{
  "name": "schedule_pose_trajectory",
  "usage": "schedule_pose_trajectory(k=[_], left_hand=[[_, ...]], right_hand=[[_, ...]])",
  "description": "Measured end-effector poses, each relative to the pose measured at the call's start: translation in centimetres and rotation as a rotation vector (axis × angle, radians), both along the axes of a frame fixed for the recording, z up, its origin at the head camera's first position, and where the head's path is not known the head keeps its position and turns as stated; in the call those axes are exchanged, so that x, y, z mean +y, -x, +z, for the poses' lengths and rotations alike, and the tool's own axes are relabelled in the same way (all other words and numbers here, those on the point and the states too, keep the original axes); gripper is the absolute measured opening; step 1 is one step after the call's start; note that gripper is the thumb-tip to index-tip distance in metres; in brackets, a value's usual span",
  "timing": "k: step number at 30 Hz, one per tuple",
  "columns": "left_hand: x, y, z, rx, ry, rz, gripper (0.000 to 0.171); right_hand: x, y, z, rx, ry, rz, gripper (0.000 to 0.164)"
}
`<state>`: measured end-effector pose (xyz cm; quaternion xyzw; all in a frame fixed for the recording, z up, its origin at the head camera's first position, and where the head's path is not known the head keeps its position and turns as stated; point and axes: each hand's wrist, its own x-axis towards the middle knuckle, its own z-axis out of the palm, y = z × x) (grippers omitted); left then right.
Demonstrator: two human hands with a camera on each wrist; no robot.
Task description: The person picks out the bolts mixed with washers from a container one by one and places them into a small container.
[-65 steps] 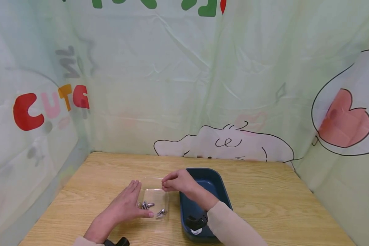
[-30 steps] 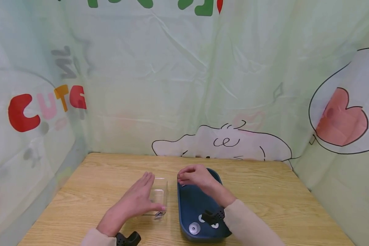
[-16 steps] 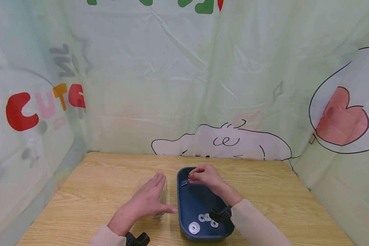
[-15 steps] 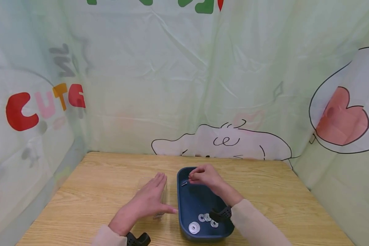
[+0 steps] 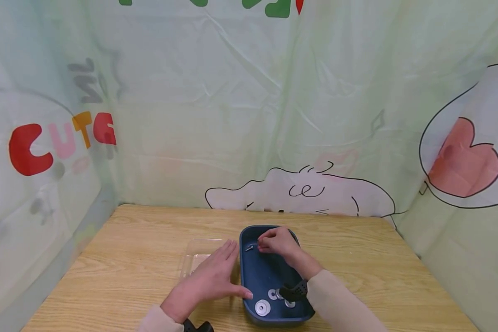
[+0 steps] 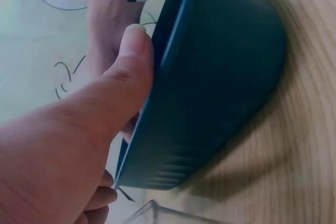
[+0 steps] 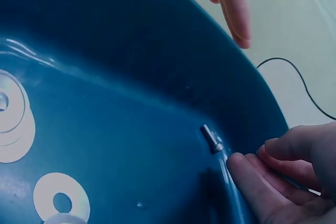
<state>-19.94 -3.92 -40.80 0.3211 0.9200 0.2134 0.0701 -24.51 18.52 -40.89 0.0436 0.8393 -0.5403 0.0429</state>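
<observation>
My left hand [image 5: 216,276] is at the left side of the dark blue bin [image 5: 261,267], fingers straight and thumb lying over the rim, as the left wrist view also shows. Inside the far end of the bin is my right hand [image 5: 279,242], its fingers loosely bent. Beside those fingertips a small metal screw [image 7: 212,139] lies on the bin's floor near the wall. I see nothing held between the right fingers. Several pale washers [image 5: 263,307] lie at the near end of the bin.
Left of the bin stands a clear plastic box [image 5: 200,259], partly hidden behind my left hand, so its contents barely show. Both are on a wooden table [image 5: 149,249]. A printed curtain [image 5: 191,138] hangs behind and at the sides.
My right hand has moved from over the clear box into the bin, and a screw now lies there. The left hand has shifted right, from the clear box to the bin's rim.
</observation>
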Motion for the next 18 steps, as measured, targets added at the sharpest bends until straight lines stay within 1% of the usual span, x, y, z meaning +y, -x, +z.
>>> schedule_pose_trajectory(k=[7,10,18], left_hand=[[0.3,-0.1,0.0,0.010,0.037,-0.017,0.117],[0.3,-0.2,0.1,0.007,0.045,-0.022,0.115],[0.2,-0.3,0.1,0.017,0.072,-0.019,0.114]], right_hand=[[-0.2,0.3,-1.0,-0.011,-0.082,-0.035,0.021],[-0.3,0.3,-1.3,-0.015,-0.088,-0.040,0.021],[-0.9,0.4,-1.3,-0.007,-0.093,-0.024,0.021]])
